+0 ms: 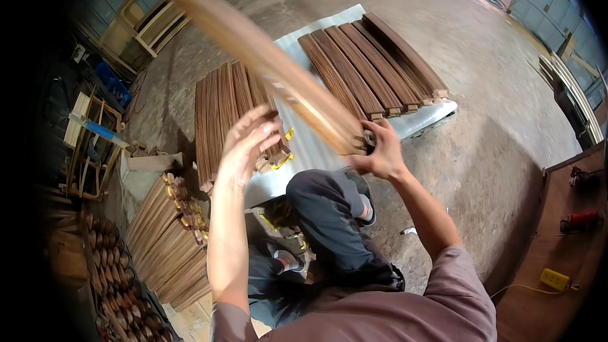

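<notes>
A long, curved brown wooden slat (253, 50) rises at a slant across the view, its far end blurred. My right hand (382, 152) grips the near end, thumb below and fingers around the end. My left hand (248, 140) is raised beside the slat with fingers apart and nothing in it. Beneath the slat, a low table covered with a white sheet (304, 152) bears two groups of similar dark slats. One row of slats (364, 57) lies at the right. The other row of slats (216, 111) lies at the left, near my left hand, with yellow bits at its near end.
At lower left lie a fanned pile of slats (161, 240) and a stack of dark shaped wooden pieces (111, 266). Wooden frames (183, 9) stand at far left. On the right, a brown board surface (538, 266) carries a yellow outlet box (555, 279).
</notes>
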Tool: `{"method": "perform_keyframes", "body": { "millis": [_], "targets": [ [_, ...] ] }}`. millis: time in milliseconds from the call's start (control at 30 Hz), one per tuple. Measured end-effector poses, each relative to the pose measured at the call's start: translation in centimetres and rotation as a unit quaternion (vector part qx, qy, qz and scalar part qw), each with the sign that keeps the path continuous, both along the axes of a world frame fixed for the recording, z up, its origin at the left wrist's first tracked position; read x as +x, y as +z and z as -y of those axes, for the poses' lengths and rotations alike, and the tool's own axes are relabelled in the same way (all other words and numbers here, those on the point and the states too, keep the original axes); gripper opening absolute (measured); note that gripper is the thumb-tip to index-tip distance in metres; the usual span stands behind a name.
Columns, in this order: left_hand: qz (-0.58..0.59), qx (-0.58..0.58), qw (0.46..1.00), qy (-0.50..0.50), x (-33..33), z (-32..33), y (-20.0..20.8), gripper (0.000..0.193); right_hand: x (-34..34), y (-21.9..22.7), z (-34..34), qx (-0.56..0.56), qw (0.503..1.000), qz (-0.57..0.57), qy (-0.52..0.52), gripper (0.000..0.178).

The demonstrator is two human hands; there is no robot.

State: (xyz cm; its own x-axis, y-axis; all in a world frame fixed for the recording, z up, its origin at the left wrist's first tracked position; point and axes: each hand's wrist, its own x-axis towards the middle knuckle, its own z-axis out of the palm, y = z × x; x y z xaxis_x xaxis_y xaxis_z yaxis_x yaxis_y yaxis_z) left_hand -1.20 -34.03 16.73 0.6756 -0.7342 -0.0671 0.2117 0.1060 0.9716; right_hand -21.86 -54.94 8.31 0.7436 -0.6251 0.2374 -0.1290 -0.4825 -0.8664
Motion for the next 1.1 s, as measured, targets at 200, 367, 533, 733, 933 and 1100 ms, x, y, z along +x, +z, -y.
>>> {"method": "perform_keyframes", "body": {
  "millis": [200, 367, 533, 733, 933, 1100],
  "targets": [
    [-0.147, 0.062, 0.985, 0.058, 1.5, -7.7, -9.2, 0.039, -7.5, -11.3, 7.7, 0.059, 0.985, -0.098, -0.131, 0.077],
    [-0.208, 0.080, 0.963, 0.154, 0.9, -12.7, -14.8, 0.031, -10.9, -12.3, 11.1, -0.035, 0.933, -0.253, -0.253, 0.080],
    [-0.229, 0.139, 0.949, 0.167, -0.8, -13.6, -18.6, 0.025, -11.4, -14.0, 13.7, -0.115, 0.897, -0.309, -0.293, 0.079],
    [-0.254, 0.194, 0.938, 0.137, -1.5, -11.5, -20.1, 0.022, -10.2, -17.2, 16.1, -0.164, 0.886, -0.308, -0.306, 0.066],
    [0.039, 0.345, 0.932, 0.104, 1.4, -9.5, -23.9, 0.022, -6.3, -17.4, 21.3, -0.235, 0.866, -0.334, -0.288, 0.054],
    [0.484, 0.359, 0.798, 0.000, 4.4, -1.0, -23.2, 0.034, 0.0, -16.0, 27.9, -0.253, 0.843, -0.386, -0.278, 0.056]
  ]
}}
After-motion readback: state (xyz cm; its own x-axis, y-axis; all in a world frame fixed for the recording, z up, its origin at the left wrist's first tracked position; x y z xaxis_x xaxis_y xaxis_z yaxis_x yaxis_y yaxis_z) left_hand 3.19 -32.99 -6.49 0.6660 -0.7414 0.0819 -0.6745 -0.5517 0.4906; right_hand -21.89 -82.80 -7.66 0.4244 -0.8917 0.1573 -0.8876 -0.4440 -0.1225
